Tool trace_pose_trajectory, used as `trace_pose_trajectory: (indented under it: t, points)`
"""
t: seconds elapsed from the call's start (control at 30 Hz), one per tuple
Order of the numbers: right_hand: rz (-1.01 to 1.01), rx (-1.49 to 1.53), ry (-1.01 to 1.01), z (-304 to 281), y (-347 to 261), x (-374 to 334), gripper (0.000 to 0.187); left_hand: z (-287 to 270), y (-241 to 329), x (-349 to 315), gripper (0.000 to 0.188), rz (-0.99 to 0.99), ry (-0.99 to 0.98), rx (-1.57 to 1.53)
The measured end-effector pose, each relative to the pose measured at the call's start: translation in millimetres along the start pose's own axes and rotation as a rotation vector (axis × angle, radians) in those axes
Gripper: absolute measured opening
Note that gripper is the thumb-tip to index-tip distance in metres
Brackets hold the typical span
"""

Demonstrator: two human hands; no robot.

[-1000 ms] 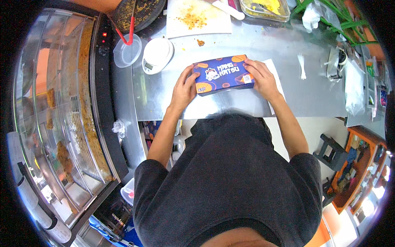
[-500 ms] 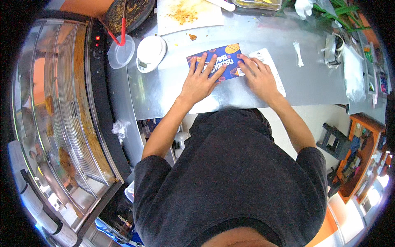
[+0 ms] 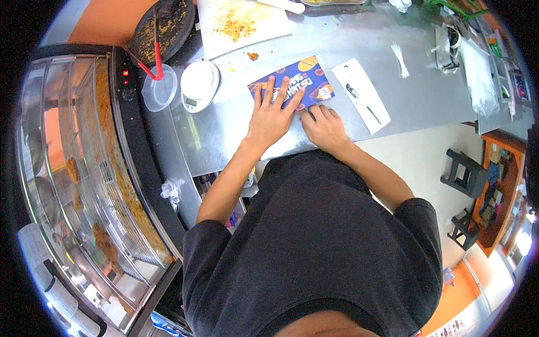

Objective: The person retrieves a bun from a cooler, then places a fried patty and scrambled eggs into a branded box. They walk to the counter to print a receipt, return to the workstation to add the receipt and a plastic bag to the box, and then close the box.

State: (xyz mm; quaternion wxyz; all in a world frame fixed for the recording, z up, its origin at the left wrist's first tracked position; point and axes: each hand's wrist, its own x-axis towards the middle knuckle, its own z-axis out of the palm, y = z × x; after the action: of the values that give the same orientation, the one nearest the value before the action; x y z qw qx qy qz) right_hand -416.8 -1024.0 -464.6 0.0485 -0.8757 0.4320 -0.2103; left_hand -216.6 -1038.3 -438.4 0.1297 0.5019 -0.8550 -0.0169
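Observation:
A flat blue printed cardboard box [image 3: 314,85] with orange and white pictures lies on the steel table in front of me. My left hand [image 3: 272,119] rests on its left part, fingers stretched and spread, palm down. At the box's near edge is my right hand [image 3: 324,127], its fingers bent and drawn together with the tips against that edge. Exactly how those fingertips grip is partly hidden. To the right of the box, apart from both hands, lies a white printed strip [image 3: 364,96] with a dark figure on it.
A white kitchen scale [image 3: 200,84] and a clear plastic tub [image 3: 159,89] with red-handled tongs [image 3: 155,72] stand at left. Farther back are a crumb-strewn white board [image 3: 224,42] and a dark round pan [image 3: 178,33]. White sticks [image 3: 400,59] lie at right; a glass display cabinet [image 3: 84,168] flanks me.
My right hand has moved from the box's right side to its near edge, uncovering the white strip. My left hand stays on the box. The whole view has shifted slightly.

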Motion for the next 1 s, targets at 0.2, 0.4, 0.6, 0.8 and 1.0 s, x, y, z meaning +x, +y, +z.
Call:
trace_pose_trajectory:
  t: [0.2, 0.4, 0.6, 0.8, 1.0]
  points:
    - [-0.012, 0.174, 0.034, -18.4, 1.2, 0.6, 0.028, 1.2, 0.0, -0.5, 0.065, 0.044, -0.071, 0.165]
    - [0.541, 0.085, 0.53, -121.1, 166.9, -20.7, 0.02, -4.6, 21.2, -15.5, 0.065, -0.025, -0.15, 0.08]
    - [1.088, -0.194, 0.401, -173.9, 442.5, -46.8, 0.061, -11.3, 84.9, -77.3, 0.063, -0.143, -0.183, 0.035]
    - [1.315, 0.908, 0.51, -180.0, 483.1, -50.3, 0.035, 1.4, 105.2, -99.1, 0.065, -0.159, -0.175, 0.253]
    - [1.106, 1.188, 0.799, -185.8, 469.7, -50.9, 0.038, -12.0, 104.6, -84.9, 0.073, -0.189, -0.132, 0.198]
